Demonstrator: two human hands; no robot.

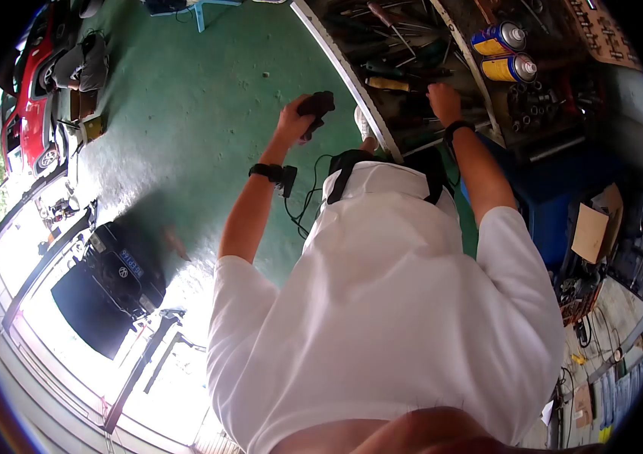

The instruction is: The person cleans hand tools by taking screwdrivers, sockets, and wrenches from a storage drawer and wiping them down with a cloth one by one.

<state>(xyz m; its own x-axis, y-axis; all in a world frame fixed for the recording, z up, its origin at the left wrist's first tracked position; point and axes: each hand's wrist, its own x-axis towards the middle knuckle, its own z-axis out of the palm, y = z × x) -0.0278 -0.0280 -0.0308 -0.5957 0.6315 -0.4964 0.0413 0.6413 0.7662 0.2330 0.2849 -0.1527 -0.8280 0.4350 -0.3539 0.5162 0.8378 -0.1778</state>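
Green workshop floor spreads below my left hand, its fingers closed around a dark object. My right hand curls over the tool tray, near a yellow handle, grip unclear; a divider separates it from two spray cans.

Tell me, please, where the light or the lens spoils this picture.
Head view: strong glare whitens the floor around the black car; also there, the tools lie dim and hard to separate, and the dark item in the left hand shows little detail; again there, the lens curves the edges and leaves black corners.
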